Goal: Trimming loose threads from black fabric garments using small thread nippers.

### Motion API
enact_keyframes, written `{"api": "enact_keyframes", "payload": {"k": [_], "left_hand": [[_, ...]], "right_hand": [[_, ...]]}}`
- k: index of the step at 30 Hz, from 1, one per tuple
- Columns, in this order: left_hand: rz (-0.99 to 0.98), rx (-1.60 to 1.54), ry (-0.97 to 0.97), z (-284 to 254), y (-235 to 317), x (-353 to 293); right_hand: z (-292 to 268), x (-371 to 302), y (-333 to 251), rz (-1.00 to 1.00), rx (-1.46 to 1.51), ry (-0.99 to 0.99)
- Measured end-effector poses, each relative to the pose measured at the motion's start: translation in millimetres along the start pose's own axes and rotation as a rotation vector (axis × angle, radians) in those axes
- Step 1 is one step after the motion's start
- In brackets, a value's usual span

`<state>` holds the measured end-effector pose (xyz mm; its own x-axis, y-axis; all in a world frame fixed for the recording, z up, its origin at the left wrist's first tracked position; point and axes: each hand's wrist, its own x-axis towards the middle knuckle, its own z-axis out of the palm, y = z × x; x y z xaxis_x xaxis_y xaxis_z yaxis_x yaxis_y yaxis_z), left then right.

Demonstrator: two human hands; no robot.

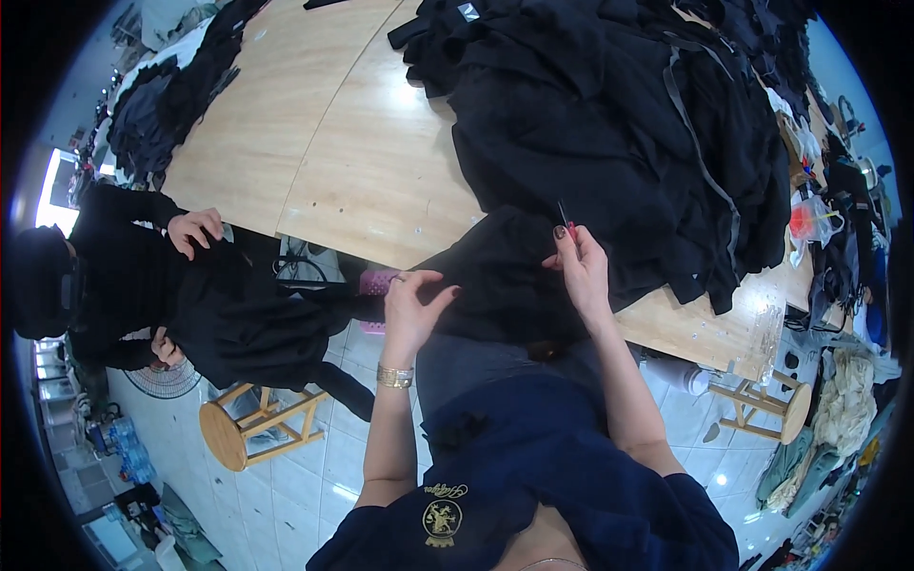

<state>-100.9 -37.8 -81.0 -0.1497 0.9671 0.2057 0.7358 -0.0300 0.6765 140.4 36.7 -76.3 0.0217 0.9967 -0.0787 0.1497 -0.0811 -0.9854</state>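
A black garment point(509, 271) hangs over the near table edge onto my lap. Above its left part is my left hand point(411, 303), thumb and forefinger apart in a curve, with nothing visible between them. Closed around a small red-handled tool point(571, 229) with a thin pointed metal tip, my right hand point(583, 271) is over the right part of the same cloth. The tip points away from me; most of the handle is hidden in my fingers, so its exact kind is unclear.
A large heap of black garments point(590, 124) covers the right of the wooden table point(381, 171). At left, another person point(124, 257) handles black cloth point(257, 319). Wooden stools point(227, 436) stand on both sides, and a pink perforated basket point(377, 285) is beneath the table edge.
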Motion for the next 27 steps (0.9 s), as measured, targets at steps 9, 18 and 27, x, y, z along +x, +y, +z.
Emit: {"api": "enact_keyframes", "payload": {"k": [9, 18, 27], "left_hand": [[-0.465, -0.744, -0.074, 7.7, 2.8, 2.9], [-0.141, 0.155, -0.147, 3.5, -9.1, -9.7], [-0.338, -0.977, -0.136, -15.6, 25.9, 11.9]], "right_hand": [[6.5, -10.0, -10.2, -0.014, -0.036, -0.038], [5.9, -8.2, -13.6, -0.018, -0.005, -0.045], [25.2, -30.3, -48.4, 0.091, 0.174, -0.318]]}}
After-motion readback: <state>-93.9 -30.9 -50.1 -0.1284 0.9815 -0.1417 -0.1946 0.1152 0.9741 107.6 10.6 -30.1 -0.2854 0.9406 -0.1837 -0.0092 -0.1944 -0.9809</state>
